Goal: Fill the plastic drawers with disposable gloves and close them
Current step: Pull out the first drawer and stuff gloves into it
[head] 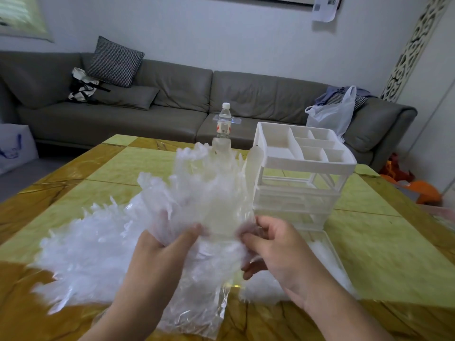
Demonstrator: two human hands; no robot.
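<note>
Both hands, left point(157, 244) and right point(273, 242), fingers pinching a glove bunch point(209, 193) beside the drawer unit point(302, 168); thin film, probably slippery, may spill outside the pulled-out drawer point(330, 244).

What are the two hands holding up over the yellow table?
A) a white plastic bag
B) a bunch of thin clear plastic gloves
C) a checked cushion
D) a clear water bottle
B: the left hand and right hand both pinch a bunch of thin clear plastic gloves, whose floppy fingers stick upward.

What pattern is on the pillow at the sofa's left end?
The pillow has a black-and-white houndstooth check, seen in the head view.
</note>
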